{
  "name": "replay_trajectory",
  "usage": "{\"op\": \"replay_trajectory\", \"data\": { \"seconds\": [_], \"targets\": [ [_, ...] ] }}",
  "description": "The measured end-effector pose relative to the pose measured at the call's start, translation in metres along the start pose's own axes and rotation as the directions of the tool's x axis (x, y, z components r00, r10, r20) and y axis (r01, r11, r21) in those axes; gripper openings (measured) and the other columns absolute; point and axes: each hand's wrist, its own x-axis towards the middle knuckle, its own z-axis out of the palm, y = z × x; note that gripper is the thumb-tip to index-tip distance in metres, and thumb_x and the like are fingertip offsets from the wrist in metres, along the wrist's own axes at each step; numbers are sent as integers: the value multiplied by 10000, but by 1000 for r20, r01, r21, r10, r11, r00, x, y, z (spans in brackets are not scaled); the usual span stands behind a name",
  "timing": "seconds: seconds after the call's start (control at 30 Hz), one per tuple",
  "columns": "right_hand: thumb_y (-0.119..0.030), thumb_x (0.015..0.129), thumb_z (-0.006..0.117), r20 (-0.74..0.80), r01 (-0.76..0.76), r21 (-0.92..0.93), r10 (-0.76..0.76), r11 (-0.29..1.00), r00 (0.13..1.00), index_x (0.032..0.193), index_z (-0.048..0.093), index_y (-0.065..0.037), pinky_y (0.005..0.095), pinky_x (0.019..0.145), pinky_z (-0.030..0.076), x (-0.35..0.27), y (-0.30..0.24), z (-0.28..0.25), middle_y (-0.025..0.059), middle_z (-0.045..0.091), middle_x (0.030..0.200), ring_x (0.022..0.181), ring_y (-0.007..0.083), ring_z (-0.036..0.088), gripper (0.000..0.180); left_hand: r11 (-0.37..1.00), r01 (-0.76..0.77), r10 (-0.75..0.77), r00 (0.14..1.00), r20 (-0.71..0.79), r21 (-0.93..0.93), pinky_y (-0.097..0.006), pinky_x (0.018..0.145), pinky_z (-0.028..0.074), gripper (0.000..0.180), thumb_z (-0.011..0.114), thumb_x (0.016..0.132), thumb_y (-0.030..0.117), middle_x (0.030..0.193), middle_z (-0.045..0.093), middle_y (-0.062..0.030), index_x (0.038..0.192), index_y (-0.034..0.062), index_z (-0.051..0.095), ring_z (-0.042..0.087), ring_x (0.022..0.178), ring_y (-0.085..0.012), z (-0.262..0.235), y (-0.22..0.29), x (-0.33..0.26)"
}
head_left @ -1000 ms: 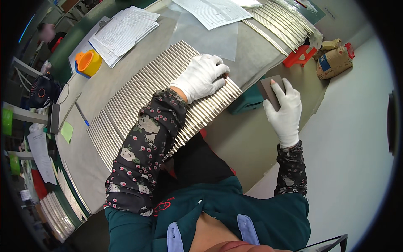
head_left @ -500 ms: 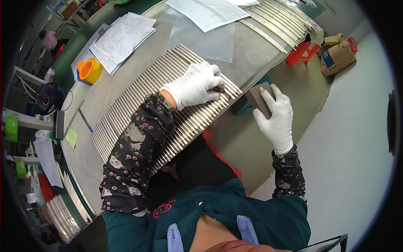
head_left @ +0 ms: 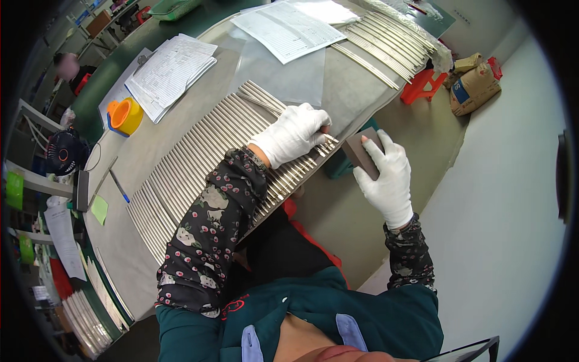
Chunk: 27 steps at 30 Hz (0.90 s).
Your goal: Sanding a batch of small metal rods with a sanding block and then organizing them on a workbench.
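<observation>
Hands: left on diagonal metal strips, right gripping upright block.

Row of thin silver metal strips: many long narrow pieces laid side by side, parallel, flat on the grey counter, running diagonally, ends overhanging the counter's near edge. Left hand, white glove, presses palm-down on the strips at the right end of the row. Brown rectangular block: small, dark brown, flat faces, held off the counter, tilted, just beside the strip ends. Right hand, white glove, fingers wrapped over the block's top.
</observation>
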Motion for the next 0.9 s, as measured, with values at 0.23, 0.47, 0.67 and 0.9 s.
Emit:
{"op": "replay_trajectory", "data": {
  "seconds": [0.23,0.47,0.67,0.9],
  "targets": [
    [-170,624,756,-51,159,74,-155,985,987,1177,630,-95,430,888,461,15,-11,-22,221,519,1295,1048,360,543,573,999,-42,42,999,-33,-10,-406,777,487,129,691,827,178,836,655,-96,914,88,661,615,881,-293,6,-6,1],
    [-179,659,702,-44,99,-379,-125,920,991,1088,669,-120,409,730,454,52,20,-26,182,556,1234,946,310,568,435,995,-86,89,994,-59,45,-398,765,490,122,697,812,156,830,654,-81,911,95,660,614,864,-292,8,-3,2],
    [-196,647,720,115,256,-207,-236,944,965,1094,666,-150,426,746,452,47,-8,-33,191,532,1260,989,316,563,453,996,-12,13,1000,-16,83,-411,768,488,131,700,814,166,841,653,-114,913,91,661,619,871,-313,6,3,-1],
    [-190,647,727,187,351,-98,-330,931,925,1080,678,-145,412,786,467,44,-13,-33,170,553,1247,998,316,575,437,993,1,-1,1000,-3,115,-414,793,469,164,640,863,265,830,670,-89,905,109,669,631,887,-282,5,3,1]
  ]
}}
